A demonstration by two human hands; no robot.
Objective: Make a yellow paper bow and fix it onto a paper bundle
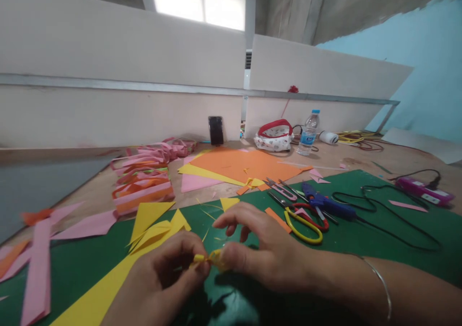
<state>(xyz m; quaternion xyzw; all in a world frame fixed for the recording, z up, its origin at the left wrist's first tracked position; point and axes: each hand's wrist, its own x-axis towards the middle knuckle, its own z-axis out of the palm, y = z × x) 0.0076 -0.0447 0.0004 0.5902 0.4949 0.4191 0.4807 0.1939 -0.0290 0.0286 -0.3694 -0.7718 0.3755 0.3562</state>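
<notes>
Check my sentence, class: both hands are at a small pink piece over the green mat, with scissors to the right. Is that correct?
Wrong colour: the head view shows the small piece at the left hand and right hand is yellow, not pink.

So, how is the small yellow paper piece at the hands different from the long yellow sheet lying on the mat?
Size: the small yellow paper piece is tiny; the long yellow sheet is far larger.
Shape: the small piece looks looped and pinched, while the long sheet is broad and mostly flat.
Support: the left hand pinches the piece; the sheet lies on the green mat.
Both are yellow.
</notes>
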